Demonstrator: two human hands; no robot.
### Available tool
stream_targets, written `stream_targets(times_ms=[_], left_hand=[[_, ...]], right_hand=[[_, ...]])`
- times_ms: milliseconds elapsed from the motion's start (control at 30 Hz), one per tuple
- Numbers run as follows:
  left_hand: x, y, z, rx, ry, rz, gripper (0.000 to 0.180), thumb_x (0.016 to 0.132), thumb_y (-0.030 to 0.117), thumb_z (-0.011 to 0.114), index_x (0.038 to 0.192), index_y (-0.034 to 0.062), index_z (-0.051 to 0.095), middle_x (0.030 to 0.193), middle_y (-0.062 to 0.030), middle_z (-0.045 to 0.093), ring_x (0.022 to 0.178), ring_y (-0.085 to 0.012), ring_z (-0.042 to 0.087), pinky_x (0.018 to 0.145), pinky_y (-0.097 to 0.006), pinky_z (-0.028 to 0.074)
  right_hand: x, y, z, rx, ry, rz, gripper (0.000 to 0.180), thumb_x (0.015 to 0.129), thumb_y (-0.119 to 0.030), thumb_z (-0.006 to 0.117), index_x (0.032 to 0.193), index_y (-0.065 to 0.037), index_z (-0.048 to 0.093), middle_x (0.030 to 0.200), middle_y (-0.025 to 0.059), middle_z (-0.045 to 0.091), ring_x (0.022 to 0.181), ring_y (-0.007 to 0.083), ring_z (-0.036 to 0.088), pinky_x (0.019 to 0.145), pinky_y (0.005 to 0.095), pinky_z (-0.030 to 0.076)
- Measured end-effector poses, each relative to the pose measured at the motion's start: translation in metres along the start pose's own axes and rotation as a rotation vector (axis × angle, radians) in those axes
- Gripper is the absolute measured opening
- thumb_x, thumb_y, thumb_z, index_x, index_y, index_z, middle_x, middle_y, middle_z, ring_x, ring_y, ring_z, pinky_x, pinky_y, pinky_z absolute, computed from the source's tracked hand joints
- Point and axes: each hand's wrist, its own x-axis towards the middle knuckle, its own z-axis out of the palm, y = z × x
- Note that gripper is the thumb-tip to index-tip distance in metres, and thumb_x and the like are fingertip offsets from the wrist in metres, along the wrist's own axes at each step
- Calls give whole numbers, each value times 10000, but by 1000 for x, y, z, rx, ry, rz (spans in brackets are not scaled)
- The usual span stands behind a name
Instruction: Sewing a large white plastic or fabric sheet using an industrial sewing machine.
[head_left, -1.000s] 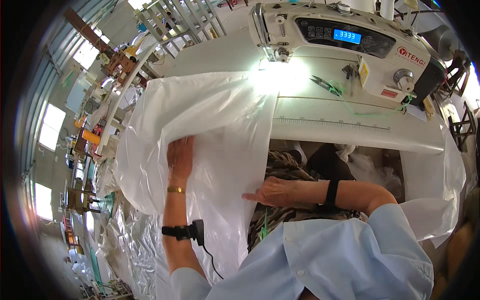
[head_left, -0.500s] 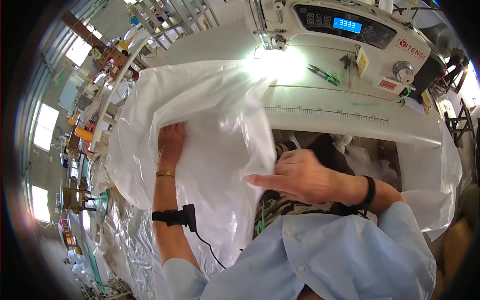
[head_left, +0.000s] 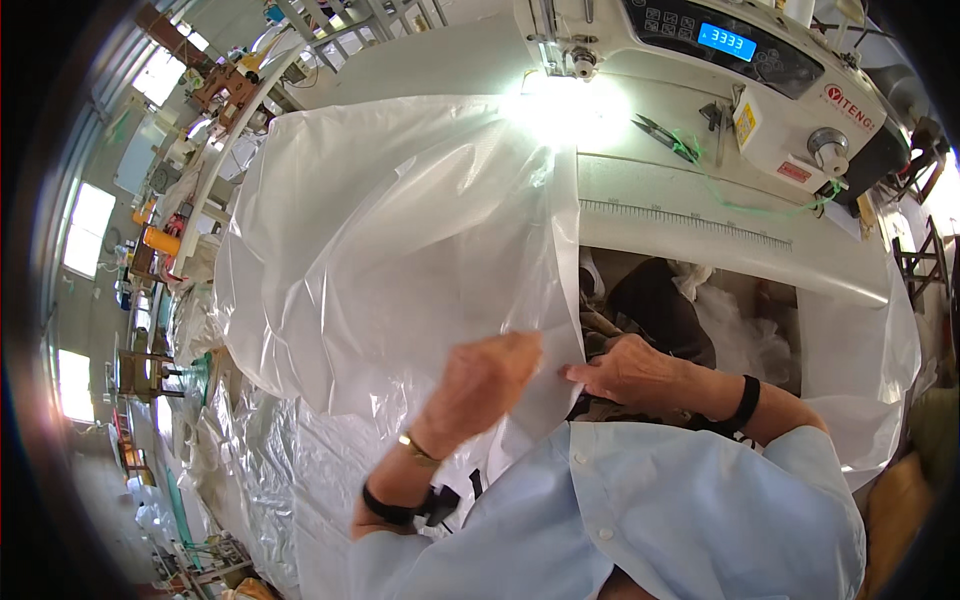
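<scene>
A large white plastic sheet (head_left: 400, 230) spreads over the left of the sewing table, its far edge under the bright lamp of the sewing machine (head_left: 690, 50). At the sheet's near right edge, my right hand (head_left: 630, 372) is closed, thumb and fingers pinching the border. My left hand (head_left: 485, 385) is over the near part of the sheet, close to the right one. Motion smears its fingers, so whether it grips the plastic does not show.
Thread snips (head_left: 665, 138) with green thread lie on the table right of the lamp. A ruler strip (head_left: 690, 222) runs along the table. Crumpled clear plastic (head_left: 265, 480) hangs at the lower left. A metal rack (head_left: 350, 25) stands behind.
My left hand has come out from under the sheet's fold and moved right and nearer to me. The fold now lies flatter. My right hand has closed on the sheet's edge.
</scene>
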Motion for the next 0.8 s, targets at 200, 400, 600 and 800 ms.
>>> stream_targets(times_ms=[200,400,600,800], left_hand=[[-4,-13,41,98,269,-227,351,887,120,641,1214,36,543,1207,-154,571,1079,-327,569,867,-409,482],[-47,-58,-33,742,954,-556,599,913,125,636,1454,57,388,1518,-180,353,1367,-330,407,1066,-445,403],[-13,2,35,-149,473,-135,229,885,49,627,1100,-28,637,1050,-173,693,927,-287,686,830,-370,528],[-14,-152,161,-243,238,-615,463,1002,248,477,1388,-6,446,1387,-189,513,1272,-242,500,1053,-348,390]], right_hand=[[6,-11,-16,186,-46,67,142,924,-224,613,909,-84,604,711,99,619,658,311,617,629,390,484],[12,-26,-27,380,107,-127,241,952,-281,586,851,-63,564,695,104,593,678,320,599,687,393,491],[16,-23,-29,327,102,-94,230,948,-248,594,815,-63,562,670,93,578,684,308,597,696,378,487],[20,-51,-57,392,287,-228,177,906,-161,647,797,-47,566,650,90,561,636,305,569,654,382,469]])
